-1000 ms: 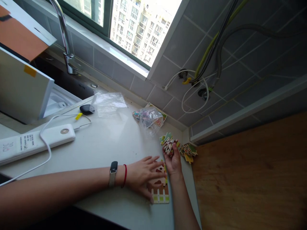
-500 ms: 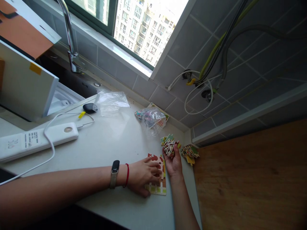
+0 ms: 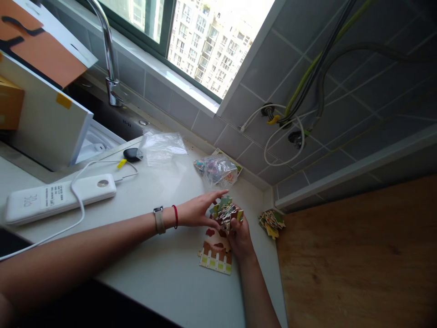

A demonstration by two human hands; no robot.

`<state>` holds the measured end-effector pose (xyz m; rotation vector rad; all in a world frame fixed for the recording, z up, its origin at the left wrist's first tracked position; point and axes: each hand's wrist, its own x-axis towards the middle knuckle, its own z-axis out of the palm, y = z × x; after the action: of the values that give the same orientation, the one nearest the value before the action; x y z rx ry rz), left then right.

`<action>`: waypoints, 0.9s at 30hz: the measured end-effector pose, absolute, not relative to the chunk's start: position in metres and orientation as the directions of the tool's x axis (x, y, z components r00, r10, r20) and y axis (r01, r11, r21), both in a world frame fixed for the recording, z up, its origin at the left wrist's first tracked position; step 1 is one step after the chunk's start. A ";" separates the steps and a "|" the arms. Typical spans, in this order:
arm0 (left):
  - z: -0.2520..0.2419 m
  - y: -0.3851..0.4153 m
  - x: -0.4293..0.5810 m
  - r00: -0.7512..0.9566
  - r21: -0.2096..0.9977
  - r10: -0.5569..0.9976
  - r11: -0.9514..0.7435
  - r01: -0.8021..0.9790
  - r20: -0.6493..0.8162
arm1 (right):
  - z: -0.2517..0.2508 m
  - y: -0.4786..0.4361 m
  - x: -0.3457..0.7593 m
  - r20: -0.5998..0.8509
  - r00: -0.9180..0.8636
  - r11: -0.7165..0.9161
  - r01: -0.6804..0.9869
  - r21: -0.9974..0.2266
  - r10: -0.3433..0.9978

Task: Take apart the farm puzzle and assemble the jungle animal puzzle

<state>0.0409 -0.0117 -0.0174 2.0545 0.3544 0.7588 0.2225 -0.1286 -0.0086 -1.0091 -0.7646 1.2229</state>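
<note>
My right hand [image 3: 241,237] is closed round a thick stack of jigsaw puzzle pieces [image 3: 227,216], held just above the counter. Beside it, to the left, my left hand [image 3: 201,210] has its thumb and fingers spread about the stack's edge; whether it touches a piece I cannot tell. Under the hands lies a joined puzzle section [image 3: 215,258] with a white fence, brown ground and red-brown patches. The stack and hands hide its upper part. On the right, a second pile of puzzle pieces [image 3: 271,223] rests at the counter's edge.
Clear plastic bags lie near the wall, one bag [image 3: 220,169] holding colourful pieces, the other bag [image 3: 164,148] looking flat. A white power bank [image 3: 61,198] with a cable sits left, near a black object [image 3: 132,155]. Beyond are a sink [image 3: 112,119], faucet [image 3: 111,59] and box [image 3: 44,105].
My left hand has lifted off the puzzle section and moved up to the stack. My right hand has brought the stack left, over the section's top. The view has shifted slightly.
</note>
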 end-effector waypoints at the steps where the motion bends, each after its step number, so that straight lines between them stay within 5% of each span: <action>1: -0.020 -0.009 0.040 0.817 0.794 0.443 -0.607 -0.031 0.370 | -0.009 -0.129 0.220 -0.048 0.181 0.024 -0.378 -0.926 0.982; 4: -0.026 -0.002 0.038 0.890 0.698 0.343 -0.715 0.041 0.300 | -0.010 -0.130 0.218 -0.058 0.146 -0.004 -0.346 -0.938 0.988; 8: -0.029 0.000 0.039 0.878 0.642 0.422 -0.743 0.190 0.228 | -0.013 -0.130 0.221 -0.083 0.142 -0.033 -0.323 -0.946 0.986; 27: -0.016 -0.002 0.036 0.821 0.463 0.436 -0.852 0.245 0.368 | -0.015 -0.130 0.224 -0.129 0.115 -0.076 -0.380 -0.922 0.985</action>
<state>0.0359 -0.0024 -0.0161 2.6045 0.5102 0.6608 0.2237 -0.1301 -0.0154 -1.0559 -0.7742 1.3396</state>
